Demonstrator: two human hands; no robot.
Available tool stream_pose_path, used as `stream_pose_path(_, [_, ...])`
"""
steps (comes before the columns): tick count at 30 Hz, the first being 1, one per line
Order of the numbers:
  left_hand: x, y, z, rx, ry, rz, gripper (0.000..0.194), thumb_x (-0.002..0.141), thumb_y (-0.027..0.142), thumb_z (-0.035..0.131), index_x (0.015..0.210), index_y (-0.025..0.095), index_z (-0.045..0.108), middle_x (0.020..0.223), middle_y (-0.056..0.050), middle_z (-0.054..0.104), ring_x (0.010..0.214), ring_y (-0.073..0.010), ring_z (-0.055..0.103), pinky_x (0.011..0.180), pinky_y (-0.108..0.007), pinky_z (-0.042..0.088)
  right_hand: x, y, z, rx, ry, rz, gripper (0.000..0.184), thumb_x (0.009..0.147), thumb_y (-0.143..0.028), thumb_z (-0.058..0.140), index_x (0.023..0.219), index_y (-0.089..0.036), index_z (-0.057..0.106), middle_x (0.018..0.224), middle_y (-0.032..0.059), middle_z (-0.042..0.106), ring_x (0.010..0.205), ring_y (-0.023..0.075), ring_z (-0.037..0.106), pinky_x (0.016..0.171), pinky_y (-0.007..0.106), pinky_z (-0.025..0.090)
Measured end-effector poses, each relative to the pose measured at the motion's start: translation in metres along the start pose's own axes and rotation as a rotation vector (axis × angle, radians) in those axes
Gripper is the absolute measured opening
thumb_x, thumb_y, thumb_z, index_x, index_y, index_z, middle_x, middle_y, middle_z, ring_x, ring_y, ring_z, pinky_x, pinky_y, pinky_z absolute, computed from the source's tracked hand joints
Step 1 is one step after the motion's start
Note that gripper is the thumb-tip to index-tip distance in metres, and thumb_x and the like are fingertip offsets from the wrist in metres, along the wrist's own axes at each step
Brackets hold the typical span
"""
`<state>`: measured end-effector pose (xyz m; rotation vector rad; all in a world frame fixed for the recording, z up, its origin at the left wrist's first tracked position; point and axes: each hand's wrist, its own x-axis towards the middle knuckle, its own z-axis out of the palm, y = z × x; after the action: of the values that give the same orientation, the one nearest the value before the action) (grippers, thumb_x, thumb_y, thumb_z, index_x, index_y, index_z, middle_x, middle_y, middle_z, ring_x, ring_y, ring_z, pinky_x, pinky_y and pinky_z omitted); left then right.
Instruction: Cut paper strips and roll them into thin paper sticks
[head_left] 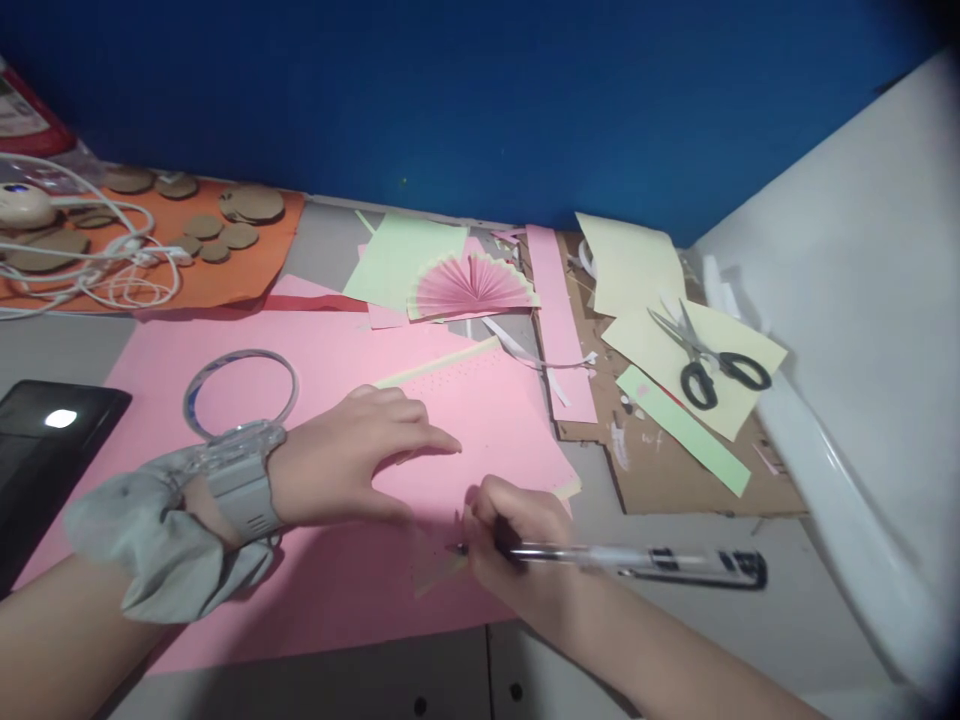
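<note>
My right hand (517, 540) grips a pen (637, 562) with a clear barrel and black ends. The pen tip points left, at the lower edge of a pink sheet (487, 430) with pale yellow edging and rows of small dots. My left hand (360, 455) lies on the left part of this sheet, thumb and fingers spread apart. Under both lies a larger pink paper (337, 620). A grey watch and a grey scrunchie are on my left wrist. Beside that wrist, a thin ring of tape (291, 385) rests on the large paper.
Black-handled scissors (705, 362) lie on pale yellow paper at right, over a cardboard piece (660, 460) with a green strip (682, 430). Behind stands a pleated pink paper fan (476, 288). At left are a black phone (52, 440), white cables (127, 250) and cardboard discs (251, 203) on orange paper.
</note>
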<state>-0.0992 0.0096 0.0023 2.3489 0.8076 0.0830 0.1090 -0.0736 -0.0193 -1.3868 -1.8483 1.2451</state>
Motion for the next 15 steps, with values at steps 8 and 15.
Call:
stream_pose_path(8, [0.001, 0.002, -0.001, 0.010, -0.020, -0.008, 0.057, 0.072, 0.060, 0.059, 0.120, 0.031, 0.050, 0.098, 0.000, 0.057, 0.094, -0.0205, 0.047, 0.080, -0.032, 0.026, 0.004, -0.004, -0.008, 0.029, 0.000, 0.094, 0.022, 0.072, -0.008, 0.048, 0.061, -0.021, 0.034, 0.057, -0.0038, 0.048, 0.047, 0.0075, 0.037, 0.044, 0.020, 0.027])
stream_pose_path(15, [0.001, 0.001, -0.002, 0.014, -0.006, 0.013, 0.057, 0.072, 0.061, 0.057, 0.121, 0.031, 0.049, 0.098, -0.001, 0.058, 0.093, -0.0208, 0.048, 0.079, -0.032, 0.027, 0.001, 0.000, -0.022, 0.096, 0.022, 0.118, 0.024, 0.082, -0.016, 0.046, 0.062, -0.021, 0.034, 0.050, -0.0061, 0.041, 0.043, 0.0077, 0.034, 0.042, 0.020, 0.024])
